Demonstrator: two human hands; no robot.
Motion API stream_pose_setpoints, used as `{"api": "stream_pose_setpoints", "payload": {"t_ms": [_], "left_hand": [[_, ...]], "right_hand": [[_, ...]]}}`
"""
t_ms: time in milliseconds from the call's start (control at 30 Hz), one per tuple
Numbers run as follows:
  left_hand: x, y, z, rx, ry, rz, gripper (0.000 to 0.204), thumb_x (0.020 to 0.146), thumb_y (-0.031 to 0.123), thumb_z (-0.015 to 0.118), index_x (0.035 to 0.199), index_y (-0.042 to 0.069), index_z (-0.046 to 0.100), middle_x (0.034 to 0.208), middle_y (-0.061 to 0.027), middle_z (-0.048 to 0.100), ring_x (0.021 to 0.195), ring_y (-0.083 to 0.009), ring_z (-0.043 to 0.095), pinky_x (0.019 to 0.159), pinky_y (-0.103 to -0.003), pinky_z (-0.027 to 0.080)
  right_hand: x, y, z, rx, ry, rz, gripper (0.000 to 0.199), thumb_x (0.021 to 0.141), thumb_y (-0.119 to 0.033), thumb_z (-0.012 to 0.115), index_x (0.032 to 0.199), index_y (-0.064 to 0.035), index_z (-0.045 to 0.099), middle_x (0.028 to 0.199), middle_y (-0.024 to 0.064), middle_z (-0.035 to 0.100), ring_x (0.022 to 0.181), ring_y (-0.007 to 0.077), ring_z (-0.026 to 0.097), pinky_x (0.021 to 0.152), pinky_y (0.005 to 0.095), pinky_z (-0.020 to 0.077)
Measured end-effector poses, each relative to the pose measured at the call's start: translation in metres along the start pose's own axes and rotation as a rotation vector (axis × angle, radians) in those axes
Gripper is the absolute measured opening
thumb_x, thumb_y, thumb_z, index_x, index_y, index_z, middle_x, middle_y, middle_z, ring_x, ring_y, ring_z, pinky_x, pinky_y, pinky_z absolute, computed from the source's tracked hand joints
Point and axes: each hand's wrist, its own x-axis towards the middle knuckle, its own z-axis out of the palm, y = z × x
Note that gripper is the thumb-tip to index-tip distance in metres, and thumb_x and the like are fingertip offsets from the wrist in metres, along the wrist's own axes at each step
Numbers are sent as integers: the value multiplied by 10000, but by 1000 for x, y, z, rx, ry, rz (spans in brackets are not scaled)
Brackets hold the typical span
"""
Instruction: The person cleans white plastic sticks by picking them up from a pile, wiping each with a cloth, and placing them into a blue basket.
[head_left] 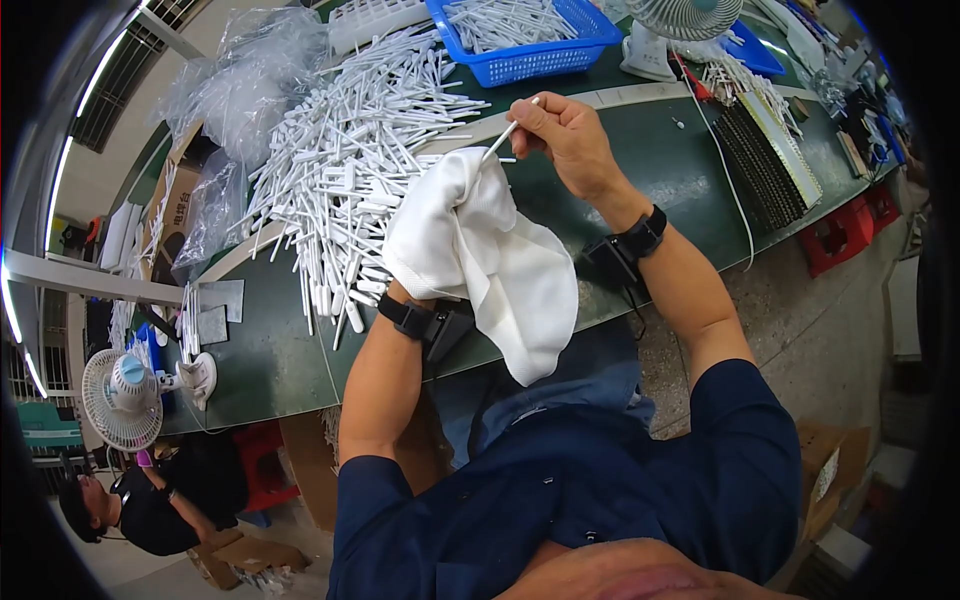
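My right hand (572, 142) pinches the upper end of a thin white stick (512, 127) between thumb and fingers, above the green table. The stick's lower end goes into a white cloth (530, 290), which bunches around it and hangs down over the table's near edge. My left hand (408, 292) is under the cloth, with only its wrist end showing; the cloth covers its fingers and appears gripped around the stick. Left of the cloth lies a large heap of white plastic sticks (325, 165), many with a thicker end.
A blue basket (545, 62) of white sticks stands behind the heap, beside a white fan (650, 50). Clear plastic bags (255, 90) lie at the far left. Dark strips (755, 160) are stacked at right. Another person (165, 500) sits lower left near a second fan (122, 398).
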Motion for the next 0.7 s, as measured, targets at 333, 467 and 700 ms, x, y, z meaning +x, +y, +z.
{"api": "stream_pose_setpoints", "payload": {"t_ms": [333, 467, 700], "left_hand": [[5, 0, 2, -75, -161, 19, 244, 974, 205, 522, 799, 36, 538, 753, -30, 500, 705, -157, 492, 674, -302, 425], [0, -1, 5, -75, -162, 28, 227, 936, 157, 536, 746, 33, 525, 723, -29, 481, 687, -148, 479, 659, -299, 418], [-11, 6, 13, -25, -199, 38, 210, 920, 124, 549, 728, 52, 503, 729, -16, 461, 677, -122, 459, 653, -290, 417]], "right_hand": [[15, -6, -26, -79, 135, -32, 197, 1024, -190, 655, 991, 0, 698, 815, 53, 682, 733, 131, 649, 718, 263, 533], [57, -24, -60, -25, 334, -188, 173, 1004, -180, 665, 998, -13, 712, 833, 61, 693, 757, 139, 655, 745, 264, 538], [96, -18, -41, -428, 72, 54, 234, 1003, -208, 662, 1053, 10, 732, 927, 72, 742, 793, 150, 668, 764, 259, 533]]}}
